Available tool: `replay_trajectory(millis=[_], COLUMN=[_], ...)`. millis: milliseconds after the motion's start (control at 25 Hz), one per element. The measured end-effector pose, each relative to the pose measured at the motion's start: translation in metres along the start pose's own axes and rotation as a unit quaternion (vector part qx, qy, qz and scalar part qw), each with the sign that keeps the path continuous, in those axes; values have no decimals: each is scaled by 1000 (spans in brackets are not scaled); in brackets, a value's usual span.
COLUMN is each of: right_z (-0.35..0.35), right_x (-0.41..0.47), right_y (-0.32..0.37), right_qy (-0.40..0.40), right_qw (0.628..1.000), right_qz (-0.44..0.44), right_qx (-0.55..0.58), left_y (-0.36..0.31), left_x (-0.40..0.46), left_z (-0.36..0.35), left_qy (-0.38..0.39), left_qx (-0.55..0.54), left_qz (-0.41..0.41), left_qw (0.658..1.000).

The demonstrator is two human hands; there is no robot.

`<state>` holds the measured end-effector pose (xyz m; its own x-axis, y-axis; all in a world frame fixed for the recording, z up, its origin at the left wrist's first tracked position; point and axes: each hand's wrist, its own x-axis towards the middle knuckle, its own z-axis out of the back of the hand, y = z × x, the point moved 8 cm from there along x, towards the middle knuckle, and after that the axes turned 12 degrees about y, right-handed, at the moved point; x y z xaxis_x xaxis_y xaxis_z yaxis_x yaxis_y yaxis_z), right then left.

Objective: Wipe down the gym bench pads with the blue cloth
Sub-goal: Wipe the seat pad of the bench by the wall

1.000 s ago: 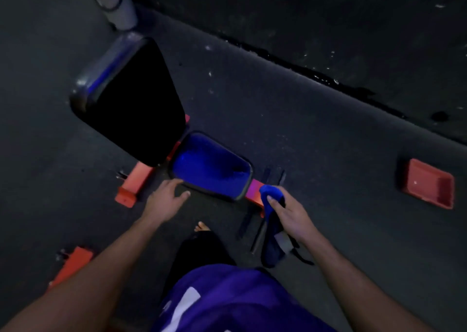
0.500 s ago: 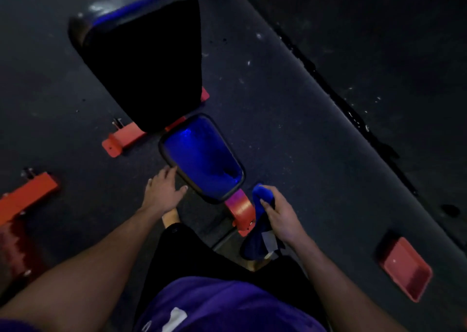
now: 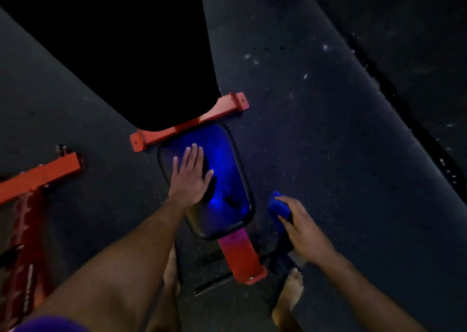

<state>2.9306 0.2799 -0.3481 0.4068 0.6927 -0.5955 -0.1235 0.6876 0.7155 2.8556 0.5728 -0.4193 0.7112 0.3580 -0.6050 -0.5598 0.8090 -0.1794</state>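
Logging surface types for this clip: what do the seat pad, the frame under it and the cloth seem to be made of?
Seat pad: likely smooth vinyl or leatherette; it glossily reflects blue light. Frame: painted orange-red metal, probably steel, with hard flat edges. Blue cloth: soft matte fabric, bunched in the right hand.

Dim room; dark speckled rubber floor (image 3: pixel 316 155); orange frame (image 3: pixel 38 175) at left.

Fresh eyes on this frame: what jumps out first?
The seat pad glowing blue at centre, with the left hand flat on it. To its right, the right hand grips the blue cloth, off the pad. The large black back pad fills the upper left.
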Motion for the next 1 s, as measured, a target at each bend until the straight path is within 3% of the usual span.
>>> replay_trajectory(millis=[80, 240, 480, 680, 1000], right_z=[-6, -42, -53, -77, -61], right_x=[39, 103, 137, 131, 180], right_y=[-19, -50, -71, -77, -58], right_qy=[-46, -81, -92, -43, -88], right_qw=[998, 992, 989, 996, 994], right_qz=[24, 72, 32, 35, 59], right_qx=[33, 59, 108, 73, 10], left_y=[3, 13, 18, 20, 20], left_x=[44, 70, 75, 75, 77], left_z=[-12, -40, -46, -48, -49], left_qy=[-28, -162, -172, -183, -213], left_qx=[-24, 5, 5, 4, 22], left_qz=[23, 22, 20, 20, 20], left_qw=[999, 986, 985, 983, 977])
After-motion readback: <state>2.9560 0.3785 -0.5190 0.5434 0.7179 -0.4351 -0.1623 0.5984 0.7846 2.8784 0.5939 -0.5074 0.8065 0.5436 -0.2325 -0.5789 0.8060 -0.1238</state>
